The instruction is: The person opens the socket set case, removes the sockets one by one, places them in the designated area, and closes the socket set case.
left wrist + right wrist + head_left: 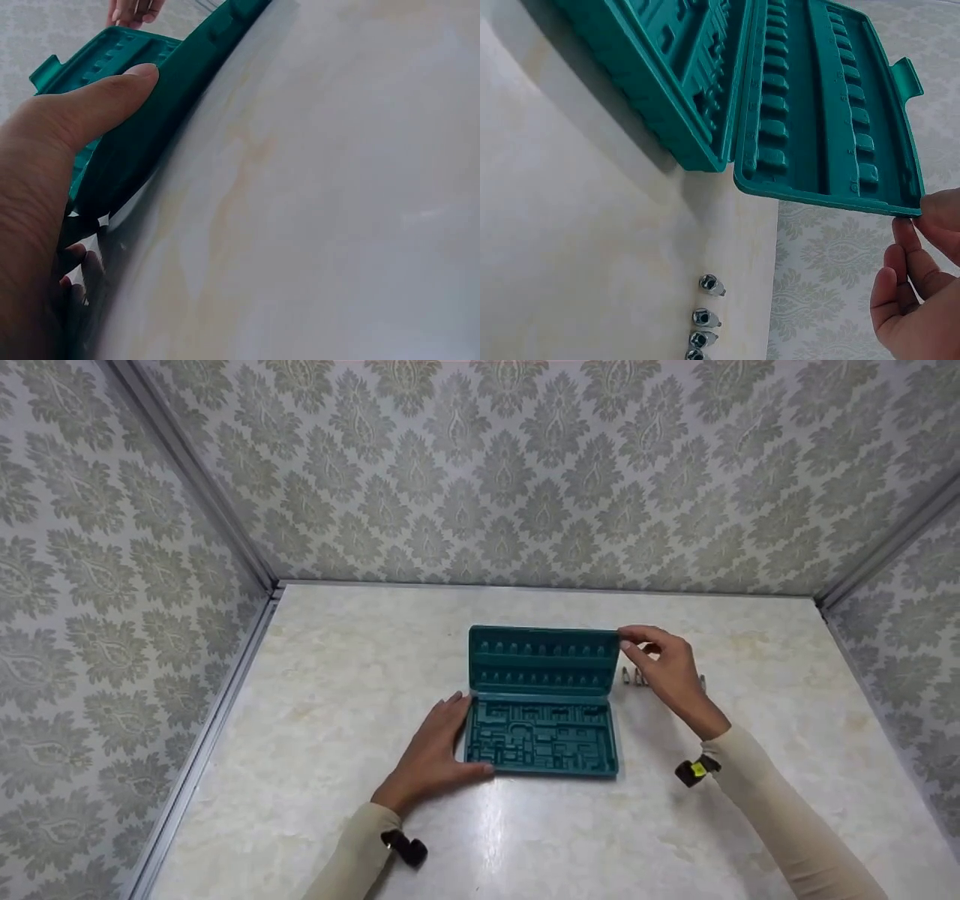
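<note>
A green plastic socket case [540, 735] lies unfolded on the table, its moulded base facing up and its lid [544, 660] raised at the back. My left hand [435, 754] grips the base's near left corner, thumb on the front rim and fingers along the left side. With thumb and fingertips, my right hand [664, 667] pinches the lid's upper right corner. Small metal sockets [705, 317] stand in a row on the table right of the case, partly hidden behind the right hand in the head view. The case's moulded slots hold no pieces that I can see.
The pale marbled table [322, 697] extends around the case. Patterned walls [502, 495] close off its back and both sides. Each wrist wears a dark strap-on device [405, 847] over a beige sleeve.
</note>
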A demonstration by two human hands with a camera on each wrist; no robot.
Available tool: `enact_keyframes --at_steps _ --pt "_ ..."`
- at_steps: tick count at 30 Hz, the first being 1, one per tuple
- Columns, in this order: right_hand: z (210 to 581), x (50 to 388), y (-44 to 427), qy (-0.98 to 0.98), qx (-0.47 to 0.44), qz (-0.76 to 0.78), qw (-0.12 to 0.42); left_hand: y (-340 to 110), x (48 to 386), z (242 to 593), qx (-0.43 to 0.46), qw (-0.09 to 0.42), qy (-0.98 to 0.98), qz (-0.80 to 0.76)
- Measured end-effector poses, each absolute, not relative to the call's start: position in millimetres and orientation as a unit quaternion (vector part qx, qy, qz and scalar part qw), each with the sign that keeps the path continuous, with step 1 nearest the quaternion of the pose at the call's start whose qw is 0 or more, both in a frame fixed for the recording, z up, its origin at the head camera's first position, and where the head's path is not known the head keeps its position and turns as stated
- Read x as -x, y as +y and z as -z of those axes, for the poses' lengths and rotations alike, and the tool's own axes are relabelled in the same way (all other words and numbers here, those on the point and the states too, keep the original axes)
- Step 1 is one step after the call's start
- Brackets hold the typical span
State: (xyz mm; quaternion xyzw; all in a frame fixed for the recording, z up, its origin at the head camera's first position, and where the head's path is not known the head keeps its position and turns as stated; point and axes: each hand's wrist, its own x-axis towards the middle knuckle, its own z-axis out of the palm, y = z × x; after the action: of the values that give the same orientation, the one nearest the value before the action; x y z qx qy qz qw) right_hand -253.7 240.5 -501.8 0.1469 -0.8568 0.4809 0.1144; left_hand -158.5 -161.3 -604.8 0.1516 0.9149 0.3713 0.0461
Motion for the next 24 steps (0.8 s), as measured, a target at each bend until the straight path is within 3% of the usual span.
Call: enact_keyframes --at_steps 14,24 --pt "504 212 236 -0.846 -0.153 -0.489 0.144 -163 156 603 -0.143 0.048 0.916 -0.371" --pt "506 192 235 -0.825 -0.159 -0.526 0.130 -163 155 604 -0.153 0.045 0.911 -0.381"
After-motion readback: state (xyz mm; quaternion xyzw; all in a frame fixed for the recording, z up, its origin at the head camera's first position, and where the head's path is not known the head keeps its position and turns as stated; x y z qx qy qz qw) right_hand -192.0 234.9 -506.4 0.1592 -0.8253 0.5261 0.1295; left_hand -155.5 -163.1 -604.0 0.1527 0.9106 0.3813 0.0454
